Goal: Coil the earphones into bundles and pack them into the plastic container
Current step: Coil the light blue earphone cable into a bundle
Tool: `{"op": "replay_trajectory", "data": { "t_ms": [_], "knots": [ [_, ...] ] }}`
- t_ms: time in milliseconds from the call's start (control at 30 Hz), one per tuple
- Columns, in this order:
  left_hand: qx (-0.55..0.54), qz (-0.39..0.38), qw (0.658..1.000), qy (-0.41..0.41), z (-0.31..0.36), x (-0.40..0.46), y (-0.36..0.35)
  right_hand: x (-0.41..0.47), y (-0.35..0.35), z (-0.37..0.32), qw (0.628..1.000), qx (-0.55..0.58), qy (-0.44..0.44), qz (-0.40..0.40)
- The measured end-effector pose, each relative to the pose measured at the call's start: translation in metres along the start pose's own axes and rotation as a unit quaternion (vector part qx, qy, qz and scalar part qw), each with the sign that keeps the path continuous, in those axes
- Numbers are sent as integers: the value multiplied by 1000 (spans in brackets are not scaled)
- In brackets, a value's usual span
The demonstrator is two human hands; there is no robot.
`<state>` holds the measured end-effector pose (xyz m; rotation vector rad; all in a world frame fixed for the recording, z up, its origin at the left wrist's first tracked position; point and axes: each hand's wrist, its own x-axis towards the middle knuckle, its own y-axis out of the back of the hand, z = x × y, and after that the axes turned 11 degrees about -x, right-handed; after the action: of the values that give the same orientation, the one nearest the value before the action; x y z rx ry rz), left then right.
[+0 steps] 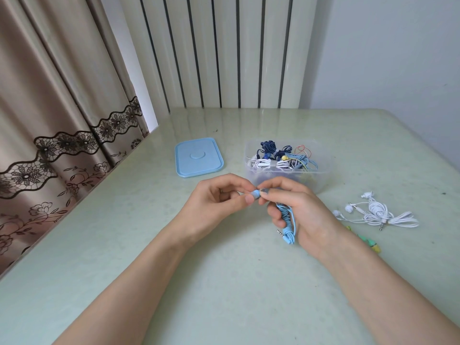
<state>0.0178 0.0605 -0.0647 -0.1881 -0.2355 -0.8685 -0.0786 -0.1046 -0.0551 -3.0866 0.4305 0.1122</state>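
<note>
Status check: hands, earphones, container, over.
Right hand grips coiled blue earphones; left hand pinches the end. Container open, part filled, lid beside it. White earphones loose on table. Path clear.

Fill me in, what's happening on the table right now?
A person is bundling light blue earphones: the right hand grips the wound cable while the left hand pinches the earbud end. The clear plastic container behind already holds several coiled sets, its blue lid lying beside it. Loose white earphones wait on the table to the right.
</note>
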Motion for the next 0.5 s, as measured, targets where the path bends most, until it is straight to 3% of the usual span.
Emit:
{"op": "replay_trajectory", "data": {
  "t_ms": [233,500],
  "knots": [
    [32,24,999,-3,-5,-1,-2,-1,-5,-1,999,-46,-3,21],
    [195,45,979,-49,17,9,-4,0,-2,-37,975,-218,-30,38]
  ]
}}
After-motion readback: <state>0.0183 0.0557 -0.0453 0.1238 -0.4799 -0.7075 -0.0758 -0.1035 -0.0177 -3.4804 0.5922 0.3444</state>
